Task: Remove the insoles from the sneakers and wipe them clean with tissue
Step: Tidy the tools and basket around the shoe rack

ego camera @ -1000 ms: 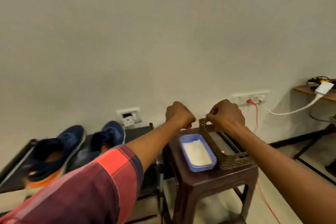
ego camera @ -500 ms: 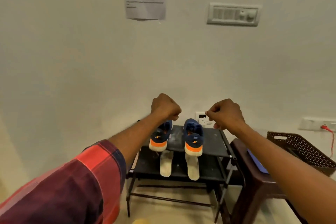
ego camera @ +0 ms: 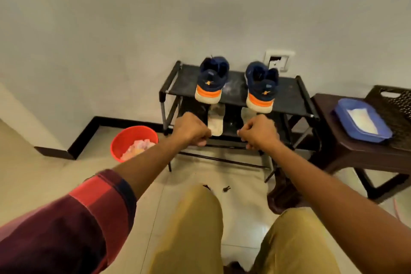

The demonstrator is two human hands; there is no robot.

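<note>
Two navy sneakers with orange and white heels, one left of centre [ego camera: 211,82] and one right of centre [ego camera: 261,88], stand apart on the top shelf of a black shoe rack [ego camera: 289,98] against the wall, heels toward the camera; two pale insoles on the shelf below, the left insole [ego camera: 215,121] lying under the left sneaker, the right insole [ego camera: 246,113] partly hidden behind a fist; left grip [ego camera: 192,129] and right grip [ego camera: 259,132], both held out in front of the lower shelf at mid frame, fingers curled into closed fists with nothing seen in either, neither touching the insoles so far as can be told; one red bucket [ego camera: 124,138] on the floor at centre left, holding crumpled pale material [ego camera: 139,149]; one brown bench [ego camera: 347,151] at the right edge, carrying a blue tray [ego camera: 342,115] of white tissue [ego camera: 362,121] beside a dark perforated basket [ego camera: 398,100]; one wall socket [ego camera: 278,61] above the rack; one red checked sleeve [ego camera: 89,207] at lower left; tan trousers [ego camera: 195,218] along the bottom
</note>
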